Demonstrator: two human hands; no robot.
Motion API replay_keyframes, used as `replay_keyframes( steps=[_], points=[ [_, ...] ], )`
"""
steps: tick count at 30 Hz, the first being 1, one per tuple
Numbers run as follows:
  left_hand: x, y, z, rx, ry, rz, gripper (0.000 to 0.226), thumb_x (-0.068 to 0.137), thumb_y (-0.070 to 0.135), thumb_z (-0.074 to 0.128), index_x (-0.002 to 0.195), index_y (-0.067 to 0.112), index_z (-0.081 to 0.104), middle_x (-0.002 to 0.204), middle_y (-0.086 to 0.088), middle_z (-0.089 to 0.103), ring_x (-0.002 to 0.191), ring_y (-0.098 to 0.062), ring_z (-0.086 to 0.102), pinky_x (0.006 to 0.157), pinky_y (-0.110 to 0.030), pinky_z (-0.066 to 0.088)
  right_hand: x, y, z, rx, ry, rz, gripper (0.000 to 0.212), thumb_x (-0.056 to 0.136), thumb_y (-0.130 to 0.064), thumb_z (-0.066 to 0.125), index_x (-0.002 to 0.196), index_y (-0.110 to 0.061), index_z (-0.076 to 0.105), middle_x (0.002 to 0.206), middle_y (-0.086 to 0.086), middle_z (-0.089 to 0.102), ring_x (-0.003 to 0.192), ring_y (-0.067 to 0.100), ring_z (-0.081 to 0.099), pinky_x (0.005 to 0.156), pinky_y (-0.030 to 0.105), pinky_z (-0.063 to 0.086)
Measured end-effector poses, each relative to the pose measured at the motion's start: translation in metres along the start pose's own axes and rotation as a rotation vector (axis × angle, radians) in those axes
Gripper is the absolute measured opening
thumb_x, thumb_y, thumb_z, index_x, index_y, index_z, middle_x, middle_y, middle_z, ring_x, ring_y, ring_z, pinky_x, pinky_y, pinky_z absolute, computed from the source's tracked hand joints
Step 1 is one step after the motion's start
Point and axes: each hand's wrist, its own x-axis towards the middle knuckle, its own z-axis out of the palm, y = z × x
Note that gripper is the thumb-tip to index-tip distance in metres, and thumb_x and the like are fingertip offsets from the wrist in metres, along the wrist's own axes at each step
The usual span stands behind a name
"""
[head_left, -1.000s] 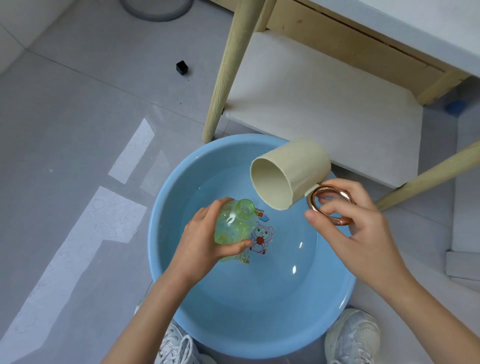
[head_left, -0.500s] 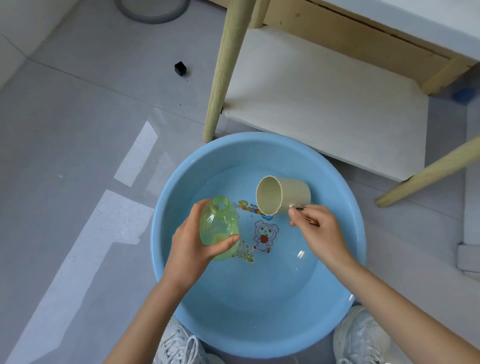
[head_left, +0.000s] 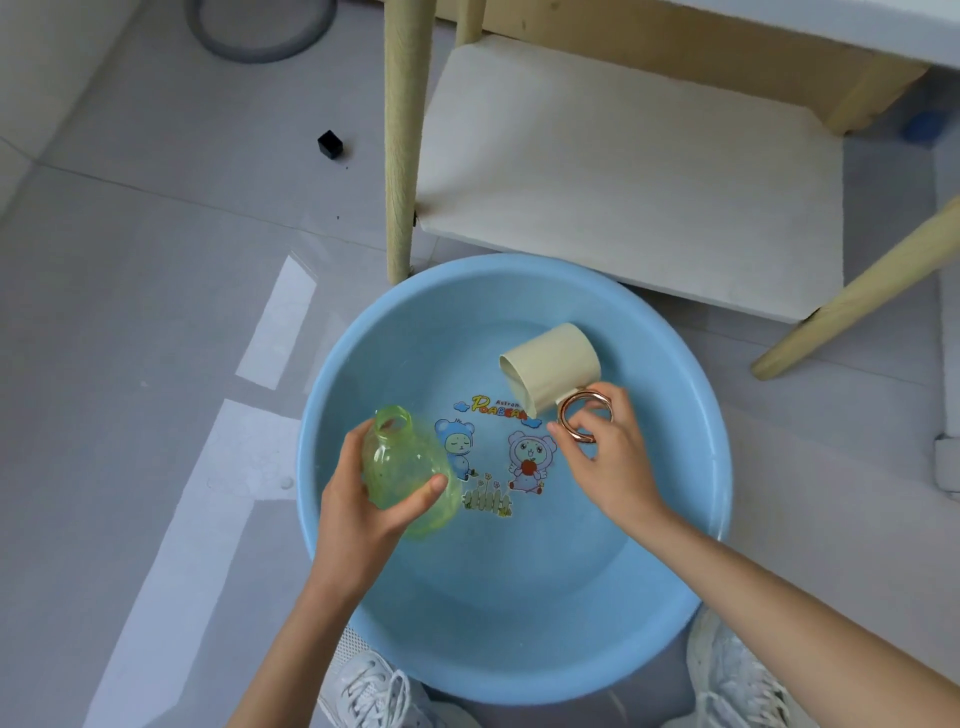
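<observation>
A round blue basin (head_left: 711, 499) holding shallow water sits on the floor, with cartoon pictures on its bottom. My left hand (head_left: 358, 514) grips a translucent green bottle (head_left: 400, 462), its open mouth pointing up and away. My right hand (head_left: 608, 457) pinches the copper ring handle (head_left: 584, 423) of a cream mug (head_left: 553, 376). The mug lies tilted on its side over the basin's far part, with its mouth turned to the left and down.
A pale wooden table with a white lower shelf (head_left: 628, 171) stands just beyond the basin, one leg (head_left: 402, 140) touching the basin's far rim. A small black cube (head_left: 330, 144) lies on the grey tiled floor. My white shoes (head_left: 369, 691) show under the basin's near edge.
The mug went down from above the basin into it, then shifted right and tilted further over. The green bottle moved a little left and its mouth turned upward.
</observation>
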Motion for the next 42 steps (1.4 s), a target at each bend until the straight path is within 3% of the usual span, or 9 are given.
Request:
replay_keyframes(
  steps=[8, 13, 21, 26, 29, 32, 36, 39, 42],
  points=[
    [0.0, -0.001, 0.001, -0.079, -0.037, -0.05, 0.067, 0.06, 0.051, 0.074, 0.116, 0.026, 0.048, 0.102, 0.02, 0.063, 0.097, -0.004, 0.062, 0.077, -0.011, 0.047, -0.002, -0.001, 0.011, -0.047, -0.008, 0.012, 0.024, 0.083, -0.022, 0.074, 0.069, -0.008, 0.061, 0.117, 0.012, 0.051, 0.087, 0.021, 0.054, 0.074, 0.028, 0.046],
    [0.003, 0.0, 0.005, -0.115, -0.02, -0.059, 0.049, 0.069, 0.034, 0.071, 0.112, 0.032, 0.047, 0.1, 0.017, 0.065, 0.096, -0.002, 0.063, 0.076, -0.01, 0.046, -0.002, -0.003, 0.015, -0.042, -0.011, 0.027, 0.023, 0.083, -0.02, 0.074, 0.068, -0.008, 0.061, 0.116, 0.013, 0.051, 0.086, 0.018, 0.051, 0.076, 0.025, 0.04],
    [0.008, -0.001, 0.01, -0.071, 0.003, -0.104, 0.07, 0.052, 0.057, 0.075, 0.111, 0.031, 0.051, 0.098, 0.024, 0.065, 0.095, -0.004, 0.064, 0.081, -0.024, 0.05, 0.001, -0.007, 0.008, -0.057, -0.058, 0.068, 0.024, 0.083, -0.02, 0.074, 0.067, -0.007, 0.062, 0.112, 0.014, 0.052, 0.087, 0.026, 0.057, 0.077, 0.026, 0.041],
    [0.007, -0.003, 0.013, -0.049, 0.016, -0.108, 0.068, 0.049, 0.058, 0.076, 0.108, 0.032, 0.054, 0.097, 0.025, 0.065, 0.093, -0.002, 0.064, 0.082, -0.023, 0.05, 0.007, -0.015, -0.009, 0.014, -0.058, 0.151, 0.022, 0.085, -0.02, 0.071, 0.07, -0.005, 0.067, 0.104, 0.005, 0.049, 0.079, 0.008, 0.057, 0.077, 0.0, 0.035],
    [0.005, -0.002, 0.014, -0.032, 0.012, -0.093, 0.068, 0.05, 0.058, 0.076, 0.108, 0.029, 0.055, 0.096, 0.022, 0.066, 0.094, -0.004, 0.064, 0.081, -0.022, 0.05, 0.009, -0.018, -0.023, 0.091, -0.07, 0.208, 0.017, 0.086, -0.019, 0.07, 0.073, -0.008, 0.07, 0.098, 0.002, 0.052, 0.08, -0.005, 0.056, 0.078, -0.004, 0.036],
    [0.003, 0.001, 0.014, -0.002, 0.014, -0.067, 0.068, 0.052, 0.059, 0.074, 0.109, 0.029, 0.055, 0.098, 0.024, 0.065, 0.095, -0.002, 0.062, 0.08, -0.016, 0.048, 0.011, -0.026, -0.041, 0.144, -0.102, 0.255, 0.022, 0.088, -0.02, 0.067, 0.067, -0.016, 0.067, 0.081, -0.007, 0.056, 0.075, -0.006, 0.056, 0.07, 0.003, 0.04],
    [-0.002, 0.007, 0.015, 0.035, 0.02, -0.039, 0.066, 0.053, 0.061, 0.073, 0.108, 0.03, 0.054, 0.099, 0.025, 0.063, 0.097, -0.002, 0.061, 0.084, -0.024, 0.048, 0.013, -0.031, -0.064, 0.245, -0.191, 0.439, 0.039, 0.092, -0.033, 0.061, 0.059, -0.013, 0.06, 0.049, -0.014, 0.053, 0.048, 0.002, 0.045, 0.051, 0.014, 0.033],
    [-0.005, 0.011, 0.015, 0.059, 0.015, -0.022, 0.066, 0.054, 0.061, 0.074, 0.107, 0.028, 0.054, 0.1, 0.023, 0.064, 0.099, -0.006, 0.061, 0.086, -0.03, 0.049, 0.013, -0.034, -0.075, 0.385, -0.221, 0.535, 0.039, 0.09, -0.036, 0.062, 0.059, -0.013, 0.061, 0.066, 0.001, 0.054, 0.072, 0.015, 0.05, 0.077, 0.03, 0.044],
    [-0.008, 0.015, 0.017, 0.091, 0.009, -0.013, 0.069, 0.053, 0.064, 0.073, 0.108, 0.027, 0.053, 0.1, 0.025, 0.063, 0.098, -0.003, 0.061, 0.085, -0.024, 0.048, 0.011, -0.036, -0.086, 0.517, -0.255, 0.585, 0.038, 0.089, -0.034, 0.063, 0.057, -0.013, 0.061, 0.068, 0.0, 0.057, 0.078, 0.016, 0.054, 0.097, 0.042, 0.046]
  ],
)
